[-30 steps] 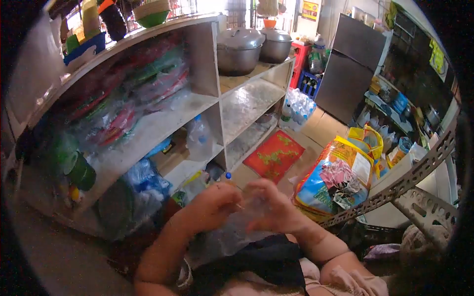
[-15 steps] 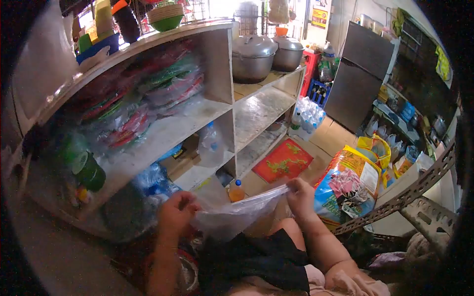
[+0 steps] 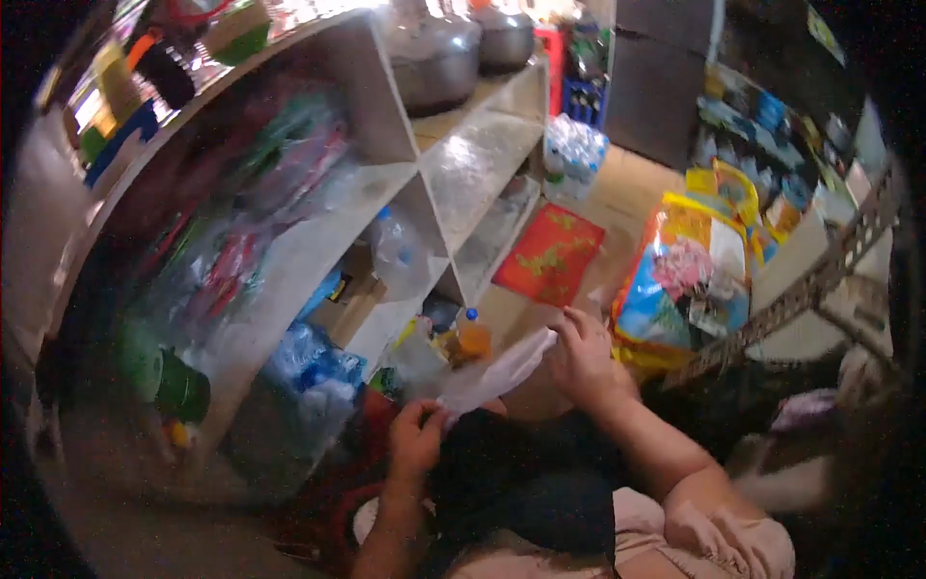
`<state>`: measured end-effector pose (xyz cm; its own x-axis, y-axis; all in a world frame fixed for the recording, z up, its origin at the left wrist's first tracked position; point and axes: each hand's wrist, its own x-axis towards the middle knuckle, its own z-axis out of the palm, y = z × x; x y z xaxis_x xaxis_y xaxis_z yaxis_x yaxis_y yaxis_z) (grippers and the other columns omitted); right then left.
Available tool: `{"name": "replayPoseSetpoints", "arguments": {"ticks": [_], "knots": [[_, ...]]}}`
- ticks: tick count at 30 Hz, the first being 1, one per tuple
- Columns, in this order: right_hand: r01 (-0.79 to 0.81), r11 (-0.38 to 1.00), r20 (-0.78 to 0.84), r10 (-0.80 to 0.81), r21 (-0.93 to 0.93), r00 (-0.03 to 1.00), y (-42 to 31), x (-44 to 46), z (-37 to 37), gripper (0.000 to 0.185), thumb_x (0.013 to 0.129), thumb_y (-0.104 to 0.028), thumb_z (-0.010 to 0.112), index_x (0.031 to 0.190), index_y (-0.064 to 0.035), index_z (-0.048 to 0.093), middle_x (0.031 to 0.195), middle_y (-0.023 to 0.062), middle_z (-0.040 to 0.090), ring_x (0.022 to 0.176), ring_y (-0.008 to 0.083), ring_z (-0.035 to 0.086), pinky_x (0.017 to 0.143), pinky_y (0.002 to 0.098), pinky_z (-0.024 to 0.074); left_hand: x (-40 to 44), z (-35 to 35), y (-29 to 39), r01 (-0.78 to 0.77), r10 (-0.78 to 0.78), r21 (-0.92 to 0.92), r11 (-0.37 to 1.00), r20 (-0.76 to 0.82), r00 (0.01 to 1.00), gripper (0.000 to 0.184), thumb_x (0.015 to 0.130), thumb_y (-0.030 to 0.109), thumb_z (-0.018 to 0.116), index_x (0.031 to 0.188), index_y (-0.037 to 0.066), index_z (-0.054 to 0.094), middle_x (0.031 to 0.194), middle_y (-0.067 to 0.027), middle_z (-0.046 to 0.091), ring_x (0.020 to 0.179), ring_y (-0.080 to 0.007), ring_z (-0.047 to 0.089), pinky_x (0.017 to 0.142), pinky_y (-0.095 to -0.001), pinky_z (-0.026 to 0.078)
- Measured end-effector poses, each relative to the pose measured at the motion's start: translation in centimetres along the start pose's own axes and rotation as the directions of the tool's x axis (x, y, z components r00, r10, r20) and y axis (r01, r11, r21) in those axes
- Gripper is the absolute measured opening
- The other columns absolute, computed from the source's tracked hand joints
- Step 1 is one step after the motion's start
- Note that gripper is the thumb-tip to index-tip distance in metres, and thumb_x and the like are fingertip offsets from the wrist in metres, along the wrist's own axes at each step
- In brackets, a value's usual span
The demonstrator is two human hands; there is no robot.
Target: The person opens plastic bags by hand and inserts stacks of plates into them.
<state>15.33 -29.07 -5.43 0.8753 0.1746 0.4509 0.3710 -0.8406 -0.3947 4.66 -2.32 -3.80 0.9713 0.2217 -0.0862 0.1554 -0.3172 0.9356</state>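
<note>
Fingers nearly closed, the left hand [image 3: 415, 446] and right hand [image 3: 590, 372] pinch a plastic bag [image 3: 497, 378], likely light, limp and slippery, best gripped at its eight- and two-o'clock ends.

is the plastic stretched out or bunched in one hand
Stretched out: the plastic runs as a strip between the left hand and the right hand.

Floor mat [image 3: 553, 259], displaying red with a yellow-green pattern; large sack [image 3: 656, 304], combining yellow, blue, orange and white; cloth [image 3: 682, 265] upon it, showing pink. Plastic bag [image 3: 497, 376], showing translucent white; bottle [image 3: 474, 338], pairing orange with a blue cap; lap garment [image 3: 526, 482], showing black. Pots [image 3: 434, 63], gleaming grey; shelving [image 3: 299, 236], showing dingy off-white; crate [image 3: 585, 104], showing blue; tub [image 3: 181, 386], showing green.
</note>
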Motion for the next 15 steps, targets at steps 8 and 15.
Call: {"name": "replayPoseSetpoints", "arguments": {"ticks": [8,15], "knots": [[-0.134,0.821,0.304,-0.050,0.555,0.951,-6.6,-4.8,-0.4,0.028,0.072,-0.011,0.073,0.097,-0.0070,0.061,0.111,0.0177,0.056,0.100,0.0354,0.055,0.085,0.0418,0.0457,-1.3,0.8,-0.2,-0.049,0.049,-0.013,0.999,0.037,0.998,0.007,0.091,0.008,0.059,0.091,0.002,0.062,0.077,0.0005,0.059,0.072,-0.0091,0.054,0.065,-0.0245,0.044],[-0.311,0.675,0.655,-0.339,0.669,0.675,-8.2,-8.5,-1.9,0.028,0.083,-0.023,0.071,0.100,-0.0025,0.062,0.088,0.0154,0.067,0.082,0.0289,0.065,0.076,0.0375,0.0505,-2.9,3.7,-2.9,0.011,0.037,-0.235,0.972,0.199,0.979,0.007,0.088,0.006,0.062,0.091,0.001,0.061,0.082,-0.0017,0.061,0.076,-0.0103,0.057,0.068,-0.0246,0.046]]}}
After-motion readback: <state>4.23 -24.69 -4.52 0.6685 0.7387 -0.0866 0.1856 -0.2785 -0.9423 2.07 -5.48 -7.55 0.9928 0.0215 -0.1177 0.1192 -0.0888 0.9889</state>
